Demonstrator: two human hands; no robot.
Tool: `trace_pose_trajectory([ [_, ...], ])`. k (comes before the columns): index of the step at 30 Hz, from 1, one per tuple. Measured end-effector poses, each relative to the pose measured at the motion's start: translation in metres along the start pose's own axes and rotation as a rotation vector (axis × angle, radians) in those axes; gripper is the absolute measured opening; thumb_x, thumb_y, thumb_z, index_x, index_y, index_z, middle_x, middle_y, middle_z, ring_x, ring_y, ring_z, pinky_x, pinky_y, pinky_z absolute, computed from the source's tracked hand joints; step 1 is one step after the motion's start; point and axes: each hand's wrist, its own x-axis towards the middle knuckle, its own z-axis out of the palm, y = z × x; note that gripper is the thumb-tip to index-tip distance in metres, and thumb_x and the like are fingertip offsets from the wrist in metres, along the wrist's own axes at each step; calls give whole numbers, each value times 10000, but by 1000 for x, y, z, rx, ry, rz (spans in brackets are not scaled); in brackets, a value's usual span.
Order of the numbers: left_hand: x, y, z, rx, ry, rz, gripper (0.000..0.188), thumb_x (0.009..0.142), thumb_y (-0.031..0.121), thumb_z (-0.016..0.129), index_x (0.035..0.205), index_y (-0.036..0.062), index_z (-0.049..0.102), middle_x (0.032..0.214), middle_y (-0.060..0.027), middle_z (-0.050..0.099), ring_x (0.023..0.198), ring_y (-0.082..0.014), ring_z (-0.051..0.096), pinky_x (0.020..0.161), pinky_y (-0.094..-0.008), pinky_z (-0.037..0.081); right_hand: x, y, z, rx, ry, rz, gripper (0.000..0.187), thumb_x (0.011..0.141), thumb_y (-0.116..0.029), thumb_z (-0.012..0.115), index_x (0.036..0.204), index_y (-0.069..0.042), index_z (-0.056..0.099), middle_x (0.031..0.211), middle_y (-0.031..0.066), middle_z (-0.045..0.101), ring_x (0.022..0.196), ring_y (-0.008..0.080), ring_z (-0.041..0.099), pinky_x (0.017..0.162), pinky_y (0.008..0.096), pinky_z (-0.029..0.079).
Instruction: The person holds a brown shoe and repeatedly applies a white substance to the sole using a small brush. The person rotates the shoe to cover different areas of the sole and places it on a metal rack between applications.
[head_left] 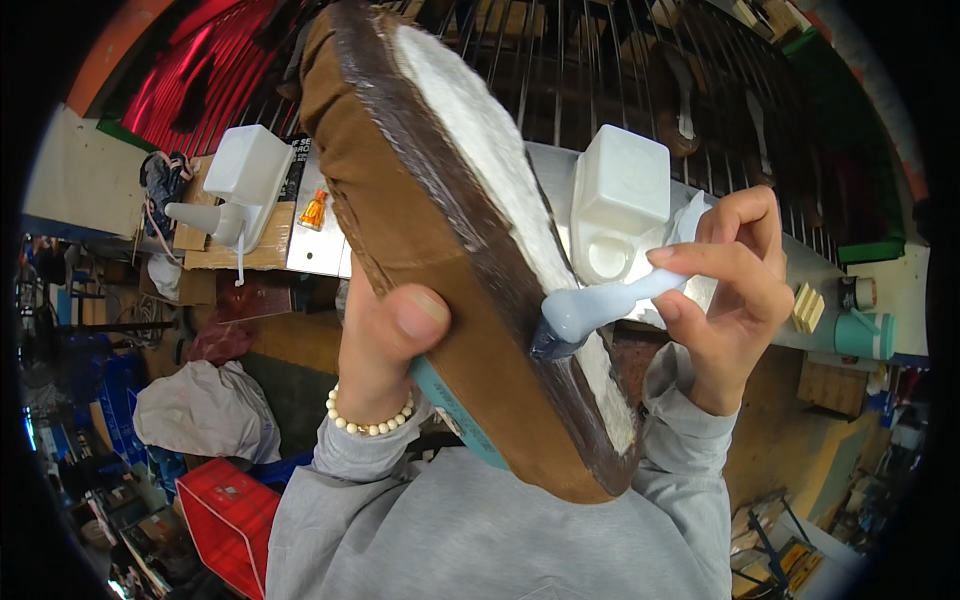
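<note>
A brown suede shoe upper [400, 220], pulled over a teal last [460, 415], is tilted in front of me with its underside turned right. Dark, shiny coating runs along the bottom margin around a white fuzzy strip [480, 140]. My left hand [395, 320] is closed on the shoe from the left, thumb across its side; its other fingers are hidden behind it. My right hand [735, 290] pinches the pale handle of a brush [590, 308]. The dark bristles touch the coated margin near the shoe's lower end.
Beyond the shoe stand a white plastic pot [625, 180] and a similar white container [245, 165] with a nozzle. A small orange bottle [313, 210] lies on the metal ledge. Behind is a barred rack [560, 60]. At right sits a teal jug [865, 335]; at lower left, a red crate [225, 515].
</note>
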Motion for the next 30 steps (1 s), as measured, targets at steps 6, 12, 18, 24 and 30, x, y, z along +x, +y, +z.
trace_pose_trajectory([
  [6, -4, -1, -1, 61, -61, 33, 827, 928, 688, 497, 1471, 71, 401, 1349, -120, 557, 1180, -244, 595, 982, -386, 528, 19, -11, 1, -98, 40, -64, 344, 635, -287, 888, 891, -80, 788, 930, 25, 414, 807, 157, 436, 694, 283, 355],
  [12, -6, -2, 0, 108, -113, 56, 815, 940, 705, 468, 1452, 73, 425, 1315, -117, 576, 1141, -239, 615, 947, -376, 546, 22, -6, -6, -90, 61, -91, 356, 672, -330, 870, 893, -68, 771, 960, 46, 415, 844, 177, 437, 726, 293, 367],
  [18, -4, -3, 1, 103, -74, 63, 807, 951, 722, 440, 1433, 75, 450, 1281, -113, 596, 1102, -234, 634, 912, -366, 565, 14, 10, -12, 74, -116, -79, 414, 605, -427, 894, 845, -107, 791, 929, 38, 406, 850, 195, 438, 716, 301, 354],
  [24, 4, 8, 10, 15, -4, -29, 779, 963, 707, 442, 1428, 82, 464, 1281, -110, 602, 1107, -226, 636, 913, -355, 565, 2, 16, -16, 223, -154, -76, 443, 475, -310, 945, 865, -131, 833, 864, -2, 417, 755, 139, 440, 619, 259, 293],
  [30, 11, 17, 13, -89, 71, -112, 741, 941, 587, 613, 1423, 44, 465, 1302, -131, 613, 1122, -245, 649, 964, -385, 551, 2, 20, -20, 260, -201, -92, 447, 470, -322, 941, 863, -138, 837, 843, -11, 414, 744, 138, 447, 622, 259, 289],
])
